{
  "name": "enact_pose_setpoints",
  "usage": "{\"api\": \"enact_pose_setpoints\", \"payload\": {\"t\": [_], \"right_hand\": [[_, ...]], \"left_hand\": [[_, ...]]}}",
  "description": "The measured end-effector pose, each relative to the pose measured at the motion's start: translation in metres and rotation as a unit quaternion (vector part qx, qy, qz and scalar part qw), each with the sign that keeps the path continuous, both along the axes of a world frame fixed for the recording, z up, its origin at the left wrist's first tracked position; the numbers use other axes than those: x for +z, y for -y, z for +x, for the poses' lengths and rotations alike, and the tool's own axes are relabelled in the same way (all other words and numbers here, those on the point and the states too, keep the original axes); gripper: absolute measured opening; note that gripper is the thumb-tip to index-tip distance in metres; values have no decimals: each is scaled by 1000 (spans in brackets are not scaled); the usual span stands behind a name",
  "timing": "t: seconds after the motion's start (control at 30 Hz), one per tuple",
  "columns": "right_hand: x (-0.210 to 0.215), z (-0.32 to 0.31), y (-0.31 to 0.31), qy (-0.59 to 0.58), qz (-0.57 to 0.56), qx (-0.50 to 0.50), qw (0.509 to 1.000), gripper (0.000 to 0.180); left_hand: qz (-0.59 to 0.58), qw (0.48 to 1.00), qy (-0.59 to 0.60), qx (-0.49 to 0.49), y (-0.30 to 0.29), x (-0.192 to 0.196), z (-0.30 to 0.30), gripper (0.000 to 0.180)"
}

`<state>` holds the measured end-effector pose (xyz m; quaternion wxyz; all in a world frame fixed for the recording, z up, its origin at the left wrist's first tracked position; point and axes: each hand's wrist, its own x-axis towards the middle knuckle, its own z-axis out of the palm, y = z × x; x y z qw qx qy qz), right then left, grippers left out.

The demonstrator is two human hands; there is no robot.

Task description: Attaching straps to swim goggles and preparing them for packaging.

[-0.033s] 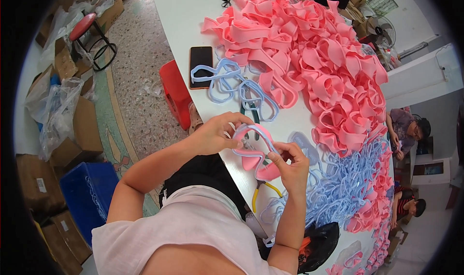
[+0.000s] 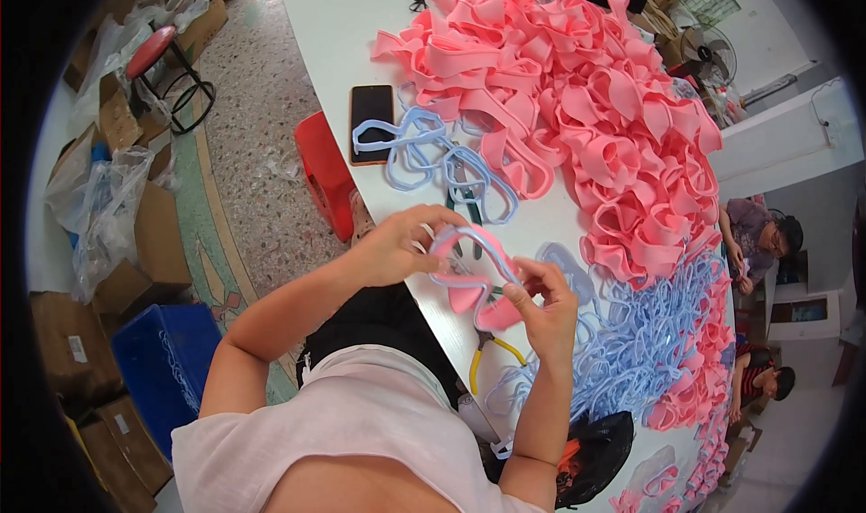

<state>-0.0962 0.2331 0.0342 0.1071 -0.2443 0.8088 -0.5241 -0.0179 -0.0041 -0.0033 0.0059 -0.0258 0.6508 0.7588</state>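
- The white bench (image 2: 316, 26) is largely covered on its far and right parts; nothing on it appears to have been shifted since a moment ago.
- A large heap of pink bands (image 2: 622, 134) is piled on the far side, well apart from the hands.
- A tangle of pale blue strips (image 2: 622, 342) is spread to the right, just beyond the right hand.
- The left hand (image 2: 397, 247) is curled, and the left edge of a band is pinched between thumb and fingers.
- The right hand (image 2: 546, 310) is bent likewise, with the band's right side gripped under the thumb.
- The pink band with blue edging (image 2: 499, 313) is held between both hands, above the bench. Its folds are now more blurred and slightly altered; the same handling step is judged unfinished.
- Yellow-handled cutters (image 2: 477, 366) are left lying below, untouched.
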Motion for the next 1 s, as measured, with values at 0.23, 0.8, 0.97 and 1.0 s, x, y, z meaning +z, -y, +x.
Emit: {"api": "enact_pose_setpoints", "payload": {"t": [0.23,0.8,0.97,1.0], "right_hand": [[-16,4,-21,142,-103,-20,984,32],[-33,3,-18,184,-213,-84,956,26],[-24,8,-18,262,-245,-88,929,25],[-22,8,-19,264,-249,-75,929,25]], "left_hand": [[82,995,20,60,12,2,-2,56],[133,984,33,111,-12,-5,0,52],[-69,985,-54,149,-19,-12,8,46],[-70,985,-53,150,-21,-11,9,46]]}}
